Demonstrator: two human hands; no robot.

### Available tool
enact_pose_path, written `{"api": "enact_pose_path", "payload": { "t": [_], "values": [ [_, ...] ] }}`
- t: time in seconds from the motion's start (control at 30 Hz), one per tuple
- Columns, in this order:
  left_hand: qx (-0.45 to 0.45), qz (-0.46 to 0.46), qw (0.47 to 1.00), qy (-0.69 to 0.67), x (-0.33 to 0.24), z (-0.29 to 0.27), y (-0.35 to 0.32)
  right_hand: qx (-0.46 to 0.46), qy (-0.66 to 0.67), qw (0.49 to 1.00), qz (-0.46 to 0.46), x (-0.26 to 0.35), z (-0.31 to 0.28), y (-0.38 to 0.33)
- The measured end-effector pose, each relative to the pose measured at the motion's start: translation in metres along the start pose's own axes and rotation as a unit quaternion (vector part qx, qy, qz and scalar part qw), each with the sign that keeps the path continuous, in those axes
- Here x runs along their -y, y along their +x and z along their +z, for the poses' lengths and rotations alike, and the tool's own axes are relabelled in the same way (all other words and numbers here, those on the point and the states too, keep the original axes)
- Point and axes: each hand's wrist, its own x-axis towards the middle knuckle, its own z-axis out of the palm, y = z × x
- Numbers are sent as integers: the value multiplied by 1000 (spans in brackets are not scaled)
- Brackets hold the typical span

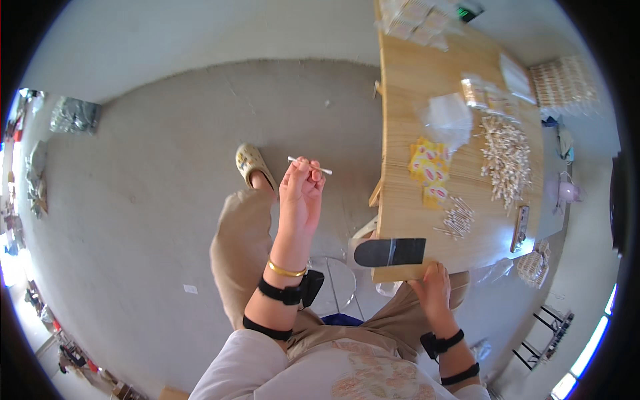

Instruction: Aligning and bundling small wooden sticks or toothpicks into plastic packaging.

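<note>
Out over the floor, left of the wooden table [407,87], my left hand [304,185] is raised. Its fingertips pinch a cotton swab [324,171], whose two white tips stick out on either side. My right hand [433,288] rests at the near edge of the table, thumb apart from the fingers, with nothing seen in it. Just beyond it lies a flat black piece with a rounded end [390,253]. A small loose group of swabs [457,218] lies farther in, and a large heap of swabs [505,160] is spread beyond that.
Yellow printed cards [430,163] and clear plastic bags [450,120] lie on the table. Filled packs [417,20] are at its far end. Bundled packs [567,83] stand beyond the table. A clear round stool [333,283] is below my left forearm.
</note>
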Motion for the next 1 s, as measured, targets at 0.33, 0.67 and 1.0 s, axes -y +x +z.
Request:
{"api": "enact_pose_path", "payload": {
  "t": [0.33,0.67,1.0],
  "values": [
    [157,100,977,108,-57,105,-161,-172,363,885,-236,135,-152,-41],
    [221,164,934,230,-46,138,-248,-303,358,819,-331,171,-169,-125],
    [248,129,923,266,-35,148,-275,-301,402,809,-305,142,-168,-156]
  ]
}}
